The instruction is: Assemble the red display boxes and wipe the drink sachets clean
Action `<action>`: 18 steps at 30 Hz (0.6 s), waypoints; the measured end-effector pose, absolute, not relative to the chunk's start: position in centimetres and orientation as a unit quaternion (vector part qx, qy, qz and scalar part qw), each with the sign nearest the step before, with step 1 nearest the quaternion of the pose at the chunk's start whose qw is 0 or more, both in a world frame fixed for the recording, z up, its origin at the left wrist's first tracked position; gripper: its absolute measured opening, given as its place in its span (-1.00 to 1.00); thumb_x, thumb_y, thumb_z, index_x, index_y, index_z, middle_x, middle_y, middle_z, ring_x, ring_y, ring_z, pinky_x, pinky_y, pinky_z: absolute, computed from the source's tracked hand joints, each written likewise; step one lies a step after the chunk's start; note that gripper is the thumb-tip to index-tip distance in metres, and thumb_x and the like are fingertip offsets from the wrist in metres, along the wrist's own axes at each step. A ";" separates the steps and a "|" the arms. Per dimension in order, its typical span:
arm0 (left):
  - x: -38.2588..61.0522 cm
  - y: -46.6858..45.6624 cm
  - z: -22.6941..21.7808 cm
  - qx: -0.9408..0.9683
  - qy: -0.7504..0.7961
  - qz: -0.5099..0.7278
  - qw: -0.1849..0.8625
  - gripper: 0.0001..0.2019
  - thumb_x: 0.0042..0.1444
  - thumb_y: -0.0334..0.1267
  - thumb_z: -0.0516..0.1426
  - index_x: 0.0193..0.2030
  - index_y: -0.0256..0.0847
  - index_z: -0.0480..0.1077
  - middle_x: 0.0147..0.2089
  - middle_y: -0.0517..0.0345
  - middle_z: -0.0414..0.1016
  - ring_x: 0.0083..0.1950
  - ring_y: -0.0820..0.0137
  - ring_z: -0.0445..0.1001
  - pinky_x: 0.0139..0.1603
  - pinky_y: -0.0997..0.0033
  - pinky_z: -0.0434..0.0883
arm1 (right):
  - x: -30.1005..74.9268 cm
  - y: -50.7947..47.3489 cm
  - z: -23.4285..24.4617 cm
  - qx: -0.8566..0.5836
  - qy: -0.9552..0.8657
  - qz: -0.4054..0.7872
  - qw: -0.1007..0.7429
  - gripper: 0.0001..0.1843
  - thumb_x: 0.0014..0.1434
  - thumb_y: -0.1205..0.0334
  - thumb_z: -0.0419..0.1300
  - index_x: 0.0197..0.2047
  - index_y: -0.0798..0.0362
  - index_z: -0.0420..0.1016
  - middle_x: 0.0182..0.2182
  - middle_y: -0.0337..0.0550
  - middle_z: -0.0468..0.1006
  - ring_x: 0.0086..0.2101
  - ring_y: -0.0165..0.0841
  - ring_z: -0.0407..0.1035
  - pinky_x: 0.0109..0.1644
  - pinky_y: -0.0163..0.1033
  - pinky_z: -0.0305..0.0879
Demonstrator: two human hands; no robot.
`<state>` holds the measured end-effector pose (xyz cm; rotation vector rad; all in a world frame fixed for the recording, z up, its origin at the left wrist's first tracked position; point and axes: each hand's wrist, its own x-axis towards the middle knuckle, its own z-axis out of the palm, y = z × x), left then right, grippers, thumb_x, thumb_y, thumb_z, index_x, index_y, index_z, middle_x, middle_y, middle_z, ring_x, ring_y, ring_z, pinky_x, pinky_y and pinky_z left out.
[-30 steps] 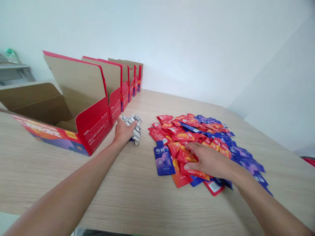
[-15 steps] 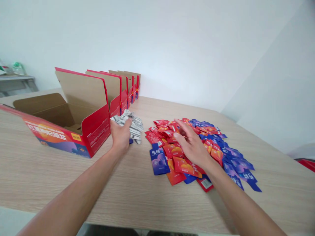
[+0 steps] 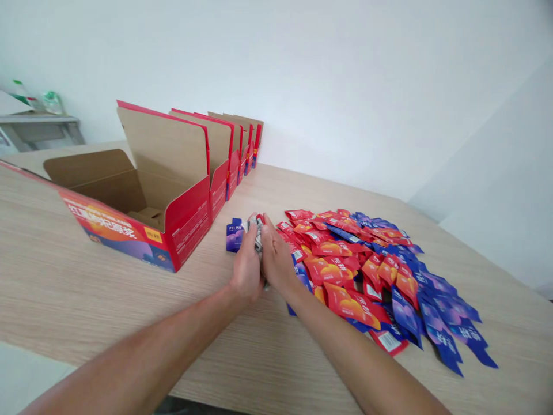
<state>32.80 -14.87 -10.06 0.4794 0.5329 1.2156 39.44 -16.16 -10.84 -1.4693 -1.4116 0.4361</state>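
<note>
Bunching the striped cloth (image 3: 258,231), which left hand (image 3: 245,268) and right hand (image 3: 276,262) both clasp above the table's (image 3: 129,300) middle beside the sachets (image 3: 345,271), seems to need even pressure from both palms.

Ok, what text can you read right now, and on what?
"红": first character on the nearest box front; rest blurred.
"纯": on the blue sachet; second character unclear.
Yellow label, side print, sachet pile, striped bundle between left hand and right hand: unreadable.
</note>
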 end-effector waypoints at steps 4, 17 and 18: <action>32.4 -14.4 -10.0 0.209 0.278 0.599 0.722 -0.69 0.14 0.02 0.23 -0.12 -0.15 0.48 -0.05 0.12 0.64 0.17 0.28 0.55 0.15 0.39 0.49 | 39.0 -17.3 -11.0 -0.594 -0.604 0.185 0.498 -0.43 0.45 -0.07 -0.06 0.37 -0.05 0.38 0.30 -0.04 0.45 0.28 -0.17 0.35 0.35 0.02 0.25; 32.0 -14.1 -8.3 0.178 0.225 0.521 0.804 -0.71 0.11 0.03 0.18 -0.28 -0.16 0.49 -0.34 0.10 0.65 -0.18 0.16 0.67 -0.17 0.20 0.60 | 41.6 -17.2 -8.7 -0.593 -0.528 0.171 0.584 -0.56 0.42 0.06 -0.05 0.24 0.01 0.39 0.00 -0.04 0.63 -0.07 -0.18 0.52 0.05 -0.10 0.44; 31.9 -14.1 -8.4 0.175 0.232 0.526 0.799 -0.71 0.12 0.04 0.17 -0.29 -0.16 0.49 -0.34 0.11 0.65 -0.18 0.17 0.68 -0.17 0.20 0.60 | 41.5 -17.0 -9.1 -0.599 -0.549 0.160 0.560 -0.56 0.40 0.08 0.00 0.24 0.02 0.41 0.01 -0.02 0.61 -0.03 -0.16 0.50 0.11 -0.06 0.42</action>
